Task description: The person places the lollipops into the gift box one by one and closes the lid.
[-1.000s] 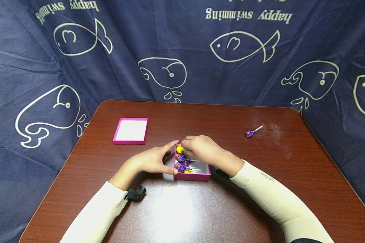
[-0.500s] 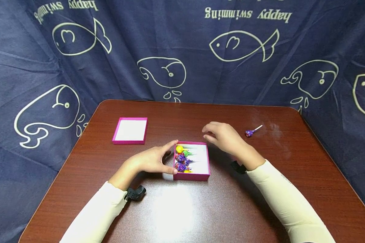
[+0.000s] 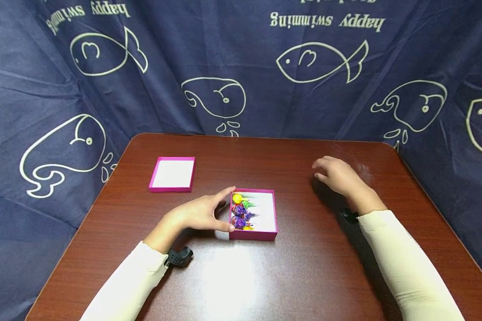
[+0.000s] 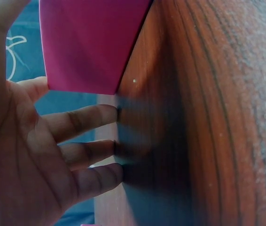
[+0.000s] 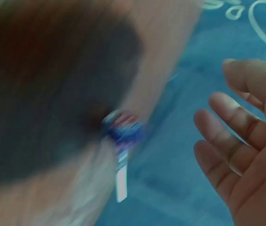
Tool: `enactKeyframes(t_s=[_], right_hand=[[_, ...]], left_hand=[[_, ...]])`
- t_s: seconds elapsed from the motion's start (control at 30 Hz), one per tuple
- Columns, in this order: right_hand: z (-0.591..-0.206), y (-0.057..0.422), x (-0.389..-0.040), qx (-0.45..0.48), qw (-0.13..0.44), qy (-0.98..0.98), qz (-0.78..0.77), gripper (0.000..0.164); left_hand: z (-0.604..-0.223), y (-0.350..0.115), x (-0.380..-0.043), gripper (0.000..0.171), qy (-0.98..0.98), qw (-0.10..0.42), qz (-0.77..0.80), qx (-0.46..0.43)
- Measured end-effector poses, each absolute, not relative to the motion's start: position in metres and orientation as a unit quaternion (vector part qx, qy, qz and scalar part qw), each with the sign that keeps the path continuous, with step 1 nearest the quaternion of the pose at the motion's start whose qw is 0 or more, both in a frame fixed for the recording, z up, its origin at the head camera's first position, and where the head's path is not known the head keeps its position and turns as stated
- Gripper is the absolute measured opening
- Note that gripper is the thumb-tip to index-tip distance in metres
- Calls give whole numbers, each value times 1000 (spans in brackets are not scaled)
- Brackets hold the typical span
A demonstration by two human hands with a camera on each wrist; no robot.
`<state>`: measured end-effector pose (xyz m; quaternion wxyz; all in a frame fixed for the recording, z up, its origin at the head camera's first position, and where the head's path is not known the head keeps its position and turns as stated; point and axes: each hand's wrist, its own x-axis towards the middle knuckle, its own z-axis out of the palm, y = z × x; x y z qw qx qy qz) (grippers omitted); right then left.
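Note:
My left hand [image 3: 201,211] stays at the left side of a pink box [image 3: 253,235], with its thumb at the front corner and its forefinger at the back corner. In the left wrist view, the other fingers [image 4: 93,155] rest against the table beside the box [image 4: 90,42]. Several wrapped lollipops [image 3: 238,209] lie along the box's left side, yellow, green and purple-red. My right hand [image 3: 341,178] hovers over the table at the right, fingers loosely bent and holding nothing. Below it, apart from the fingers, lies a purple-red lollipop [image 5: 123,129]; the hand hides it in the head view.
A pink lid [image 3: 172,174], white inside, lies at the back left of the brown table [image 3: 301,258]. Behind the table hangs a dark blue cloth [image 3: 257,40] with white fish and whale drawings.
My right hand has left the box and moved right, over the single lollipop. The lollipops in the box are now uncovered. My left hand and the box have not moved.

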<state>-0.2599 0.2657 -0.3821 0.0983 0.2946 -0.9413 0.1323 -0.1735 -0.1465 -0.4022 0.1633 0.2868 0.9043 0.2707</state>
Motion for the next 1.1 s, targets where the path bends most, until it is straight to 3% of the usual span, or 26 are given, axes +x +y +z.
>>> enactKeyframes(t_s=[0.37, 1.1], right_hand=[[-401, 301, -261, 268, 71, -957, 91, 20], [-406, 304, -269, 227, 37, -967, 110, 13]], left_hand=[[-406, -147, -173, 111, 902, 156, 274, 293], [-407, -147, -174, 112, 901, 155, 278, 295]])
